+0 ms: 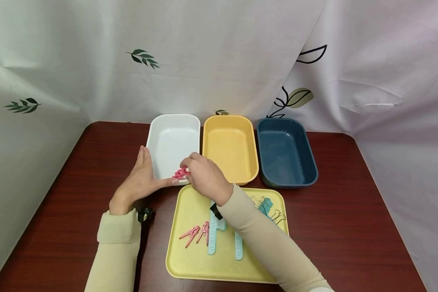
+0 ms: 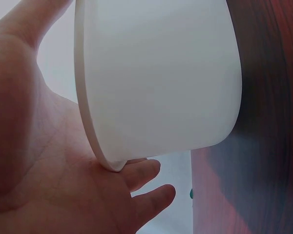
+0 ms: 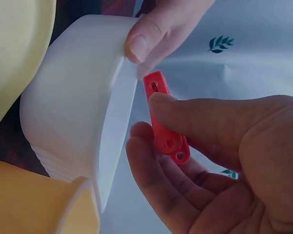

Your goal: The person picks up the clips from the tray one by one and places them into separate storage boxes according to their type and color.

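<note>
Dark red-brown wood grain covers the tabletop (image 1: 350,211), which carries three tubs in a row by the curtain: a white tub (image 1: 173,140), a yellow tub (image 1: 230,148) and a dark blue tub (image 1: 285,151); nearer the person lies one pale yellow tray (image 1: 190,263). On the tray rest two light blue rulers (image 1: 215,233), a small cluster of binder clips (image 1: 268,207) too tangled to count, and two pink clothespins (image 1: 196,234). The left hand (image 1: 140,178) lies flat against the white tub's near corner, fingers straight, steadying it; the right hand (image 1: 206,176) pinches a third pink clothespin (image 3: 162,117) between thumb and fingers, right at the white tub's near rim. That peg looks like light, stiff plastic with a spring; it should handle easily if squeezed at the tail end, though smooth sides may slip.
</note>
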{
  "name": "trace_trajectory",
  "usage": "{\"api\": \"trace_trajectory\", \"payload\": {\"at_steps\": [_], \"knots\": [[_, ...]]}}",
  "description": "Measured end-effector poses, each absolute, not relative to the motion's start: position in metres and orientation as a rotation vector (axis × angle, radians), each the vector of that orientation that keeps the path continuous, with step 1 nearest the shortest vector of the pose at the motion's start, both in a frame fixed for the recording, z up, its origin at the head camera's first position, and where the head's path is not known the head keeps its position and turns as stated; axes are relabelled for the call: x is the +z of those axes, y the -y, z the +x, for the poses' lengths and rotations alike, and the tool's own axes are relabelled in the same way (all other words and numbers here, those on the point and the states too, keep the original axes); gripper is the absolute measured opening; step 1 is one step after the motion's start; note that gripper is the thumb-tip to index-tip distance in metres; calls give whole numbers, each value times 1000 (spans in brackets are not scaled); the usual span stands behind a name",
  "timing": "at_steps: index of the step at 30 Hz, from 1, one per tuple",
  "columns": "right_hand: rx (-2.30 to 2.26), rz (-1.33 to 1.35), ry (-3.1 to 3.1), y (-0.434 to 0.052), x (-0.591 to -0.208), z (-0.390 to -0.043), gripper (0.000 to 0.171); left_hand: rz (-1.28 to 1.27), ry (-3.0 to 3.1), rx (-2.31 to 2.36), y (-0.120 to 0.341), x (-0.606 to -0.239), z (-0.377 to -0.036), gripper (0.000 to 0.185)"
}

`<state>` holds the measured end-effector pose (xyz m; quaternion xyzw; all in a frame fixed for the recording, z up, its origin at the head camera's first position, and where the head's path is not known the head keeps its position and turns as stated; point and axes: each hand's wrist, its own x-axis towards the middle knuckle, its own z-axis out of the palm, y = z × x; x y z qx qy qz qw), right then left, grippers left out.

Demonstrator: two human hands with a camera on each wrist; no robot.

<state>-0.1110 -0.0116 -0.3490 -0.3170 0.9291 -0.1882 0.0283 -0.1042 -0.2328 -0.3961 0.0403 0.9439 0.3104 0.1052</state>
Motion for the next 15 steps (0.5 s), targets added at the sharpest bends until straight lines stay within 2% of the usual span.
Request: {"api": "trace_trajectory", "payload": {"at_steps": [15], "knots": [[-571,-971,-2888,22,-350,-121,24,135,-2784,900,233,-396,-105,140]]}}
